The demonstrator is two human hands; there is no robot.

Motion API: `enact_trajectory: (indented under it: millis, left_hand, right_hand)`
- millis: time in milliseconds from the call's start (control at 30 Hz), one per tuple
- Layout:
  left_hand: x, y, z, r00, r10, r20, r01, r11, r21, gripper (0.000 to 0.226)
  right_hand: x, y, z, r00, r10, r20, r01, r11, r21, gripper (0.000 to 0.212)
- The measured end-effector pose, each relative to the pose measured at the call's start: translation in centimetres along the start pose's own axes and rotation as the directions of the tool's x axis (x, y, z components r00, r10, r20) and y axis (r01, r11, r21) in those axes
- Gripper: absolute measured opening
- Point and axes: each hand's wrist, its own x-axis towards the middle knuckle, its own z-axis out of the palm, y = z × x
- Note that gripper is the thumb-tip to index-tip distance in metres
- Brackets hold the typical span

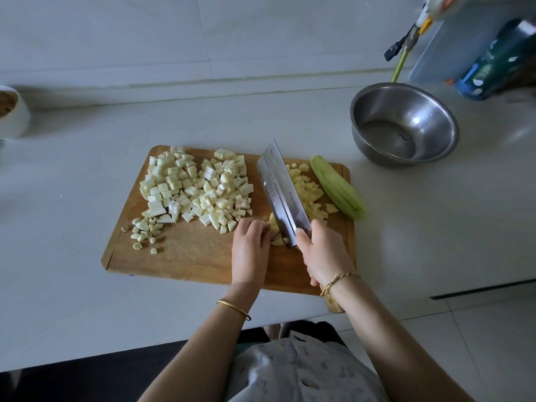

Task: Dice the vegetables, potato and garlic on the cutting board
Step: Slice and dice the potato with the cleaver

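A wooden cutting board (185, 253) lies on the white counter. A big heap of pale diced vegetable (197, 187) covers its far left half, with several garlic cloves (143, 230) at the near left. Yellow potato dice (309, 190) lie right of the cleaver (281, 192). My right hand (324, 250) grips the cleaver's wooden handle, and the blade stands on a potato piece (274, 227). With curled fingers my left hand (251, 248) holds that piece just left of the blade. A peeled green vegetable (338, 191) lies along the board's right edge.
An empty steel bowl (404, 123) sits at the back right, with a blue-green bottle (499, 62) and a translucent board (443, 44) behind it. A white jar (11, 111) stands at the far left. The counter's front edge runs just below my wrists.
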Motion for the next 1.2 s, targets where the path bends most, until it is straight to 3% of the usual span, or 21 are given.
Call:
enact_trajectory:
  millis: [133, 467, 767, 933, 1200]
  left_hand:
    - [0.0, -0.1, 0.1, 1.000, 0.009, -0.006, -0.009, 1.000, 0.005, 0.005]
    - [0.0, -0.2, 0.2, 0.999, 0.030, -0.035, -0.030, 1.000, 0.007, 0.013]
    - [-0.1, 0.0, -0.8, 1.000, -0.010, 0.016, 0.011, 0.999, -0.036, 0.007]
    - [-0.4, 0.4, -1.5, 0.995, -0.100, -0.004, 0.099, 0.991, -0.088, 0.018]
    - [-0.2, 0.3, -0.9, 0.998, -0.061, 0.004, 0.061, 0.998, -0.022, 0.004]
  right_hand:
    - [0.1, -0.6, 0.0, 1.000, -0.018, 0.015, 0.020, 0.992, -0.125, 0.033]
    - [0.2, -1.4, 1.3, 0.999, 0.036, 0.035, -0.028, 0.978, -0.205, 0.022]
    - [0.6, -0.4, 1.0, 0.996, 0.093, -0.003, -0.093, 0.995, 0.026, 0.024]
    - [-0.4, -0.5, 0.4, 0.999, 0.025, -0.028, -0.024, 0.999, 0.030, 0.031]
    - [-0.9, -0.8, 1.0, 0.999, 0.022, 0.026, -0.020, 0.997, -0.070, 0.027]
